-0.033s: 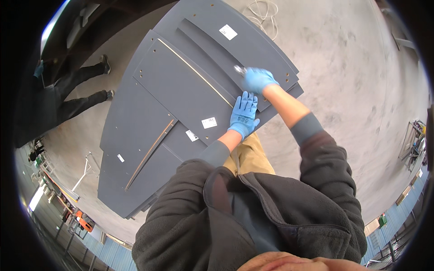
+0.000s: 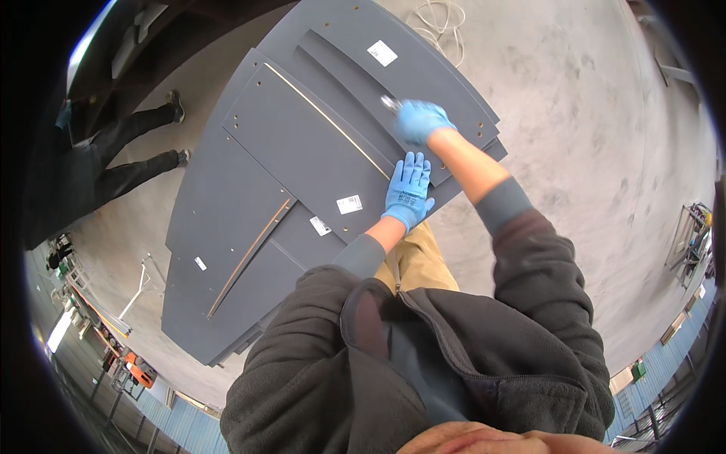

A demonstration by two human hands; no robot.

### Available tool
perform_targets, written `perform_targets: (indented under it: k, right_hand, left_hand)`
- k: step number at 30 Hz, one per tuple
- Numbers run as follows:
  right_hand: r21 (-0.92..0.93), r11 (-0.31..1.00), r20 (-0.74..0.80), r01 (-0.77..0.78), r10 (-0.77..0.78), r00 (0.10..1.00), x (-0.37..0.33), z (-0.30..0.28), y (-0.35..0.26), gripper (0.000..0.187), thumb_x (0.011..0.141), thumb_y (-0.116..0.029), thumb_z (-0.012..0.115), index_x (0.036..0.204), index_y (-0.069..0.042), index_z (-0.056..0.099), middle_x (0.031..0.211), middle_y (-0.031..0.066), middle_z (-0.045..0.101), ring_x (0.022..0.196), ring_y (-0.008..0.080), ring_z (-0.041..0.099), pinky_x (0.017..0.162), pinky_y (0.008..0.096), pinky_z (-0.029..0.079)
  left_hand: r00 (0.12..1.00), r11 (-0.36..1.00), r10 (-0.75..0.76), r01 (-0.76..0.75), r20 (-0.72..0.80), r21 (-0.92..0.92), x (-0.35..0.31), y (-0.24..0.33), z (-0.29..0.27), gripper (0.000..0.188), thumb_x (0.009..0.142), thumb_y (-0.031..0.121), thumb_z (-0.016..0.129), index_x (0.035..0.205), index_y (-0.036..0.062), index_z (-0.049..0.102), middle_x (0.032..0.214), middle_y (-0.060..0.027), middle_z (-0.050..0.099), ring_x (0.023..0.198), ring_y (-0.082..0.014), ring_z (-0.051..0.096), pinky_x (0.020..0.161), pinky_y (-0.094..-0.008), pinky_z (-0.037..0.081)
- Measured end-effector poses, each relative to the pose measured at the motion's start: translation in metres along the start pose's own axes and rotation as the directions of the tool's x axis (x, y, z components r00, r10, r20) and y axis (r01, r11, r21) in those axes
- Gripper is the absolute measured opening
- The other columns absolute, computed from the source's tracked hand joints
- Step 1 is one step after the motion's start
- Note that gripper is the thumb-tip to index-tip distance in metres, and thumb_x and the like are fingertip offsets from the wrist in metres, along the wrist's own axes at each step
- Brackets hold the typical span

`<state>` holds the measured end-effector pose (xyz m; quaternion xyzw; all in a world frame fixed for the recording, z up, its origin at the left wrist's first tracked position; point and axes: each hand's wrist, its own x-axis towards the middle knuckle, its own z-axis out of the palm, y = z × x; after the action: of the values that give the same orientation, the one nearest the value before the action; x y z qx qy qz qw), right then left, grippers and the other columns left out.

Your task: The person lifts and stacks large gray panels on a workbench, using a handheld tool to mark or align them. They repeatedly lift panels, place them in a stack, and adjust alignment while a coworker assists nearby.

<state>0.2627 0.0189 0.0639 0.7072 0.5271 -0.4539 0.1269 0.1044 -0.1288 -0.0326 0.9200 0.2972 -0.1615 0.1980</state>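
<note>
"Head view: where is the tool (image 2: pixel 390 103)?"

"Over the grey panels (image 2: pixel 302 144), shiny and blurred, in the right hand (image 2: pixel 422 122), whose fingers curl around it; contact with the panels cannot be told."

"And the left hand (image 2: pixel 408 193)?"

"Flat on the panels, fingers straight and near together."

"Farther out?"

"White labels (image 2: pixel 382 53) on the panels, a pale cord (image 2: pixel 437 32) on the floor (image 2: pixel 567 113), another person's legs (image 2: pixel 140 130) at left."
</note>
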Motion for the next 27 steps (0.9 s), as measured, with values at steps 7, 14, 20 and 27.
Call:
perform_targets:
  k: [7,14,20,27]
  right_hand:
    - [-0.118,0.989,0.115,0.089,-0.076,0.990,-0.003,0.012,-0.032,0.047,0.112,-0.035,0.042,0.126,-0.008,0.077,0.111,0.0109,0.082,0.100,0.0310,0.079,0.092,0.0458,0.061]
    - [-0.239,0.968,0.609,-0.080,0.213,0.764,-0.106,0.059,0.036,0.035,0.096,-0.015,0.057,0.124,0.001,0.073,0.103,0.0159,0.082,0.083,0.0239,0.081,0.077,0.0384,0.065]
    - [-0.138,0.985,0.485,-0.104,0.159,0.860,-0.131,0.052,0.051,0.030,0.092,-0.018,0.058,0.106,0.003,0.075,0.087,0.0135,0.081,0.074,0.0241,0.080,0.076,0.0378,0.063]
    - [0.153,0.983,0.322,-0.101,0.046,0.945,-0.140,0.116,0.037,0.032,0.093,-0.028,0.058,0.097,-0.003,0.077,0.082,0.0137,0.080,0.080,0.0249,0.080,0.082,0.0401,0.061]
  left_hand:
    - [0.996,0.999,-0.036,0.034,0.085,0.019,0.001,0.002,-0.005,0.088,0.098,0.063,0.057,0.162,0.0033,0.045,0.174,-0.0181,0.031,0.166,-0.0401,0.009,0.133,-0.0525,0.010]
    - [0.999,0.999,-0.035,0.034,0.035,0.029,-0.003,-0.004,-0.003,0.097,0.096,0.057,0.064,0.172,0.0105,0.025,0.180,-0.0134,0.018,0.166,-0.0379,0.015,0.134,-0.0514,0.010]
    - [0.990,0.986,-0.130,0.123,-0.056,-0.114,-0.031,-0.013,-0.010,0.091,0.092,0.048,0.073,0.166,0.0081,0.037,0.173,-0.0205,0.030,0.161,-0.0425,0.024,0.132,-0.0540,0.018]
    - [0.942,0.921,-0.316,0.275,-0.113,-0.276,-0.160,-0.018,0.013,0.091,0.088,0.041,0.077,0.163,0.0060,0.041,0.171,-0.0256,0.032,0.160,-0.0475,0.025,0.130,-0.0579,0.020]
